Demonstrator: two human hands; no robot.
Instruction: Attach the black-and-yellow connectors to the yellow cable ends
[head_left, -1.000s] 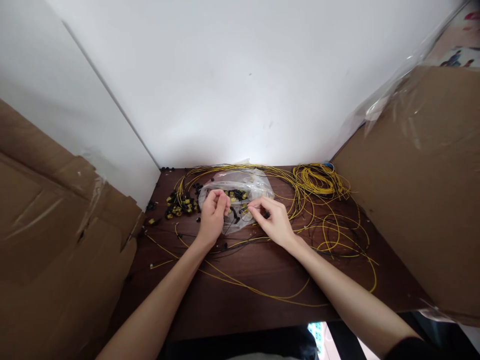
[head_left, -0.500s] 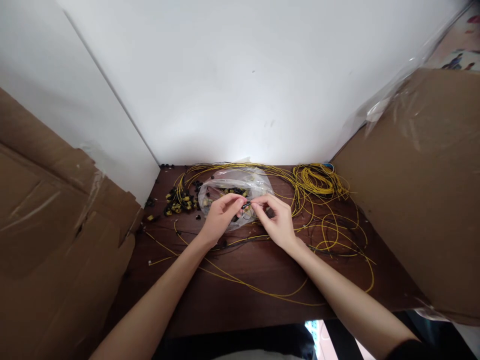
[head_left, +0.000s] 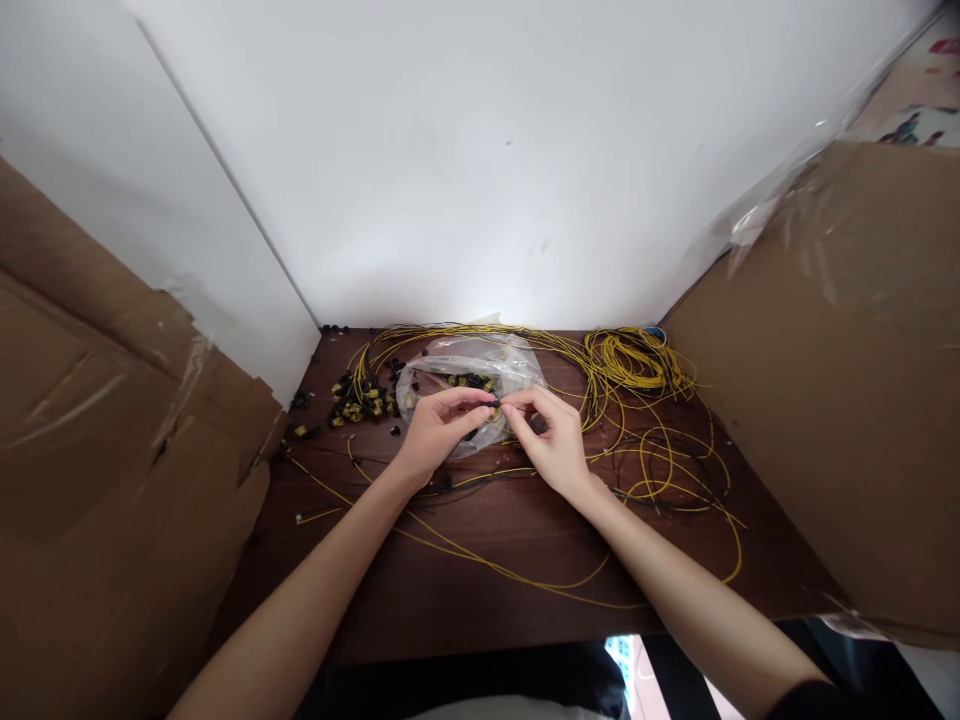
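**Fingertips meet over a small black part**

Nearest us, yellow wires trail across the dark table; our left hand and right hand pinch fingertips together on a small black part, held just above the clear plastic bag; left of it lies a heap of black-and-yellow connectors; farther right, a coiled wire bundle.

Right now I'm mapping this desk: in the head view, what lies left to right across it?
Cardboard sheet → pile of black-and-yellow connectors → left hand → right hand → coil of yellow wire → cardboard box.
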